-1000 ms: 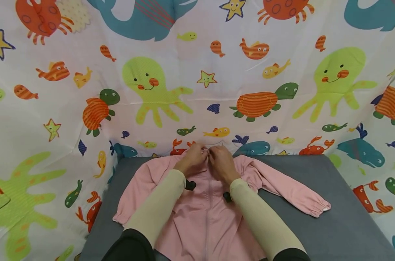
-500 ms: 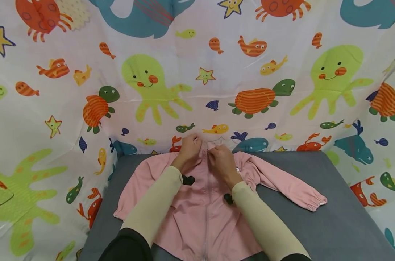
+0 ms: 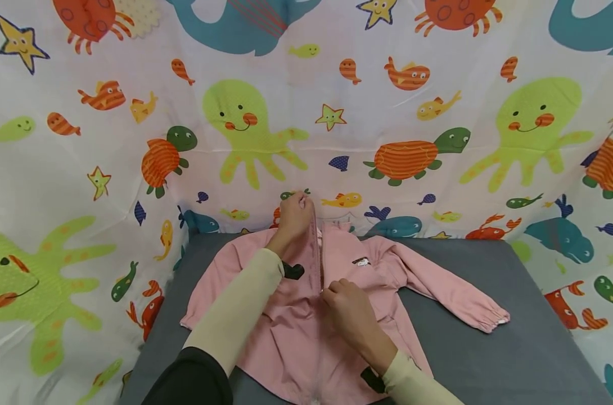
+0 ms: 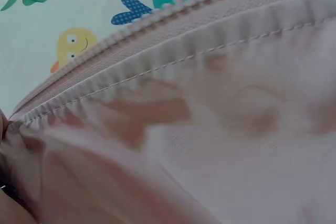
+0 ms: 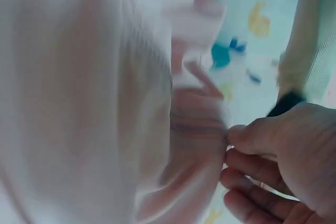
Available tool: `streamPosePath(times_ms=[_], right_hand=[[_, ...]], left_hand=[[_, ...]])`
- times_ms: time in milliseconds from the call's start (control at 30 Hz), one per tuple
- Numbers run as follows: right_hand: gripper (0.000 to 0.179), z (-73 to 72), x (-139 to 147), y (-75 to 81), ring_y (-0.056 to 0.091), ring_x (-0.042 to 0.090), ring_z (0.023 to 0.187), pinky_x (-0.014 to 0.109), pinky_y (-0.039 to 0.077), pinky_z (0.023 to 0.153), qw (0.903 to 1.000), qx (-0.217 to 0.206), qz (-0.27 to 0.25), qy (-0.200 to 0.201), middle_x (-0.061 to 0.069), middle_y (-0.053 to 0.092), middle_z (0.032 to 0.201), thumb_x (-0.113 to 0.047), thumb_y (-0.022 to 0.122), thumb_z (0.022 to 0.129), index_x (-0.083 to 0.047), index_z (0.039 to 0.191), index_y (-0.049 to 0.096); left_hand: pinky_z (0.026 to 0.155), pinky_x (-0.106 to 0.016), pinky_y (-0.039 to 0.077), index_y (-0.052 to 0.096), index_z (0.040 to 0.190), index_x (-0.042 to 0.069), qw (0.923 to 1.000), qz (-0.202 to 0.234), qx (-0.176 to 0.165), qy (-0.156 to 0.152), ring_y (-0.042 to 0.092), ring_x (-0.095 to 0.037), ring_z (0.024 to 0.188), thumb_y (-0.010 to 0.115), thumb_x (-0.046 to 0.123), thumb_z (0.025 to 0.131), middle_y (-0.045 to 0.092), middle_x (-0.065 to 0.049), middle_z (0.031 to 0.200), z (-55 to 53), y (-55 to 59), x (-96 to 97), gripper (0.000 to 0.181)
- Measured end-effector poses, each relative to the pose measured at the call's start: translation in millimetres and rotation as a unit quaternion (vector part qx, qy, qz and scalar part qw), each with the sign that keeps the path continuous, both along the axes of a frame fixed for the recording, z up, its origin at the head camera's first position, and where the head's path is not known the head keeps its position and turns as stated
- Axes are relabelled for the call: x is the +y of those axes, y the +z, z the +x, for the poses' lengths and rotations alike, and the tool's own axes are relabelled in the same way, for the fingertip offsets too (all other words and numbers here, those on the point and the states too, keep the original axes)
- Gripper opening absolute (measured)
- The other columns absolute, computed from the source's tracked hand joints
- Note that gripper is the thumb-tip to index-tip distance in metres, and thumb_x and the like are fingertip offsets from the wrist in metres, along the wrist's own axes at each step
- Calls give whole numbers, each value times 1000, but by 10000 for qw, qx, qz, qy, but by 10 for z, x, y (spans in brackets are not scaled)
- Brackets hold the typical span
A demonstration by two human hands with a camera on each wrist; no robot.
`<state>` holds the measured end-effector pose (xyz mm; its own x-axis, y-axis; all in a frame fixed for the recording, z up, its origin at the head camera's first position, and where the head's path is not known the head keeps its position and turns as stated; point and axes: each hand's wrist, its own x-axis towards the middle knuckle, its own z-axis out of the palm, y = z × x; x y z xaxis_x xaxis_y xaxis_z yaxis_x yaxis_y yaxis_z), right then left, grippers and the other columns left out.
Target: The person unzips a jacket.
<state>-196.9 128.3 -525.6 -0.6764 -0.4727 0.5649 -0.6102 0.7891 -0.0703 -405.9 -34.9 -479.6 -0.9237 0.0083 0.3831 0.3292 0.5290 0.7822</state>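
The pink jacket (image 3: 288, 337) lies front up before me, collar towards 12 o'clock and hem towards 6, with its zip (image 3: 321, 270) running down the middle, parted above my right hand (image 3: 351, 312) and meeting below it. My left hand (image 3: 293, 216), just short of 12 o'clock, pinches the top of one zip edge and lifts it off the cloth, I judge to keep that strip taut. My right hand sits near the centre, fingers curled in at the point where the edges meet, seemingly gripping the slider, which they hide. One pink sleeve (image 3: 445, 287) stretches out to 3 o'clock over the grey tabletop (image 3: 488, 371); beyond 12 o'clock hangs a backdrop (image 3: 332, 146) printed with sea creatures.

From my left wrist, the raised edge shows single teeth (image 4: 157, 14) and a stitched seam (image 4: 173, 66), too fine to read from my head. From my right wrist, thumb and fingertips close together on the cloth, though blurred; only the head view shows the chest patch (image 3: 361, 261).
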Motion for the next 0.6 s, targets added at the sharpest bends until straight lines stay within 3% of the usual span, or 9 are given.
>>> streamPosePath(times_ms=[200, 333, 467, 600], right_hand=[[29, 409, -90, -63, 59, 16, 70, 31, 50, 65, 9986, 59, 299, 423, -4, 62, 72, 1, 87, 70, -19, 71, 67], [29, 625, -125, -71, 58, 13, 69, 27, 47, 63, 9974, -39, 412, 594, -9, 60, 71, -4, 88, 63, -22, 69, 66], [26, 790, -144, -7, 58, 10, 66, 25, 46, 59, 9930, -534, 544, 904, -10, 60, 69, -9, 92, 64, -24, 70, 71], [20, 917, -140, 30, 53, 2, 62, 17, 40, 57, 9787, -1287, 726, 1428, -14, 58, 67, -16, 90, 73, -28, 72, 74]], left_hand=[[71, -41, 54, 75, 99, 1, 9986, 50, 457, 263, 68, -31, 82, 55, 14, 104, 74, -16, 87, 2, 96, 16, 25], [73, -44, 56, 75, 96, -2, 9967, 95, 725, 361, 69, -34, 81, 56, 11, 103, 76, -20, 88, -17, 159, 18, 25], [69, -40, 52, 75, 96, -1, 9963, 230, 635, 532, 67, -31, 78, 54, 13, 103, 75, -18, 86, -54, 215, -9, 26], [72, -42, 55, 76, 97, 0, 9949, 324, 557, 777, 69, -32, 82, 54, 16, 104, 76, -17, 89, -110, 291, -58, 28]])
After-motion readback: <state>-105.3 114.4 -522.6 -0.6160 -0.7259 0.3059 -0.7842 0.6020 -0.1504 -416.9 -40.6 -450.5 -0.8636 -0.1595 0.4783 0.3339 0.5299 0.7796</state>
